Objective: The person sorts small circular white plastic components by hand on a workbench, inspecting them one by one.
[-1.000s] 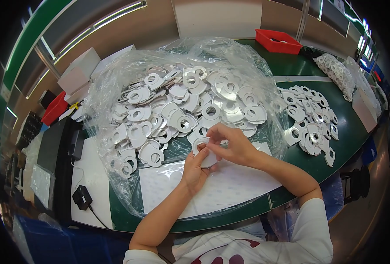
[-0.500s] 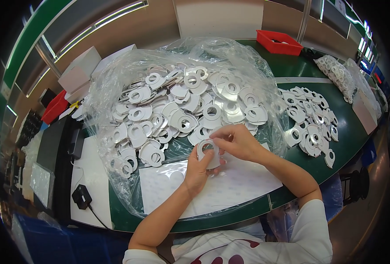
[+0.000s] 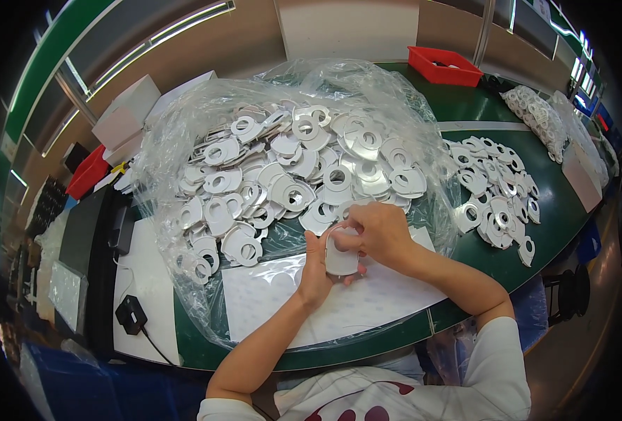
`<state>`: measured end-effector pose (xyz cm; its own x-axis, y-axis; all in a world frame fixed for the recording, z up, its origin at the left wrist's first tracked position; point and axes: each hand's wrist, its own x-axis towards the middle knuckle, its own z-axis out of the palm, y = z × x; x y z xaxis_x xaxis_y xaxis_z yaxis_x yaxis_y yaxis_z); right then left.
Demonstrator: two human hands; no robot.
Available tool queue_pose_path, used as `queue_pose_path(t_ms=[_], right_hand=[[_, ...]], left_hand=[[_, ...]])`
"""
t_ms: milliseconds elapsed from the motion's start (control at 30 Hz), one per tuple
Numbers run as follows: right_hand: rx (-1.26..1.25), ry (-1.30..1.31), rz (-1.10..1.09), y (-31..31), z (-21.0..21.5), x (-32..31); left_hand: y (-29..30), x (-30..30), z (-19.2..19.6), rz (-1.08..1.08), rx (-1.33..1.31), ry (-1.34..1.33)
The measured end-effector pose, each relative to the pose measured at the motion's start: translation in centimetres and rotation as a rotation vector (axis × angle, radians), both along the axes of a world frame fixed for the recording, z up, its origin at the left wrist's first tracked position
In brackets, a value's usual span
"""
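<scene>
My left hand (image 3: 316, 274) is closed around the edge of a flat white plastic part (image 3: 342, 262), held above the work sheet. My right hand (image 3: 381, 231) is at the top of this part, fingers curled, the thumb lying over where its round hole is. Whatever the right fingers pinch is hidden and blurred. Beneath both hands lies a white sheet (image 3: 388, 295) with faint printing and clear round stickers (image 3: 283, 276) near its upper left. Beyond them, a large heap of similar white parts with round holes (image 3: 290, 193) fills an opened clear plastic bag (image 3: 178, 126).
On the green table (image 3: 556, 189), a smaller pile of white parts (image 3: 493, 175) lies at right. Red bins stand at far right (image 3: 444, 67) and left (image 3: 86, 172). A bag of white rings (image 3: 535, 119) is at back right. A black adapter with a cord (image 3: 130, 313) sits at left.
The right hand has moved down and over the part, and its thumb now covers the hole. The left hand has shifted slightly right with the part, now held more upright.
</scene>
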<state>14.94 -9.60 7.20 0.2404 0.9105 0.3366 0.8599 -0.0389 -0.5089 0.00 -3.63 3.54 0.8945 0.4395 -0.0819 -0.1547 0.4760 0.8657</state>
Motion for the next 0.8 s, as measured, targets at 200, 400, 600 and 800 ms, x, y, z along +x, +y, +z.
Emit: queue_pose_path(t_ms=[200,400,600,800], right_hand=[[0.038,-0.113,0.162,-0.5,1.1,0.7],[-0.154,0.139,0.252,-0.8,2.5,1.9],[-0.137,0.261,0.180,-0.5,2.9,0.3],[-0.096,0.380,0.167,-0.7,3.8,-0.7]], left_hand=[[0.2,-0.2,-0.2,0.016,-0.018,0.012],[0.6,-0.4,0.1,-0.058,-0.094,0.017],[1.0,-0.9,0.7,-0.094,-0.156,0.016],[0.5,-2.0,3.2,-0.130,-0.178,-0.049]])
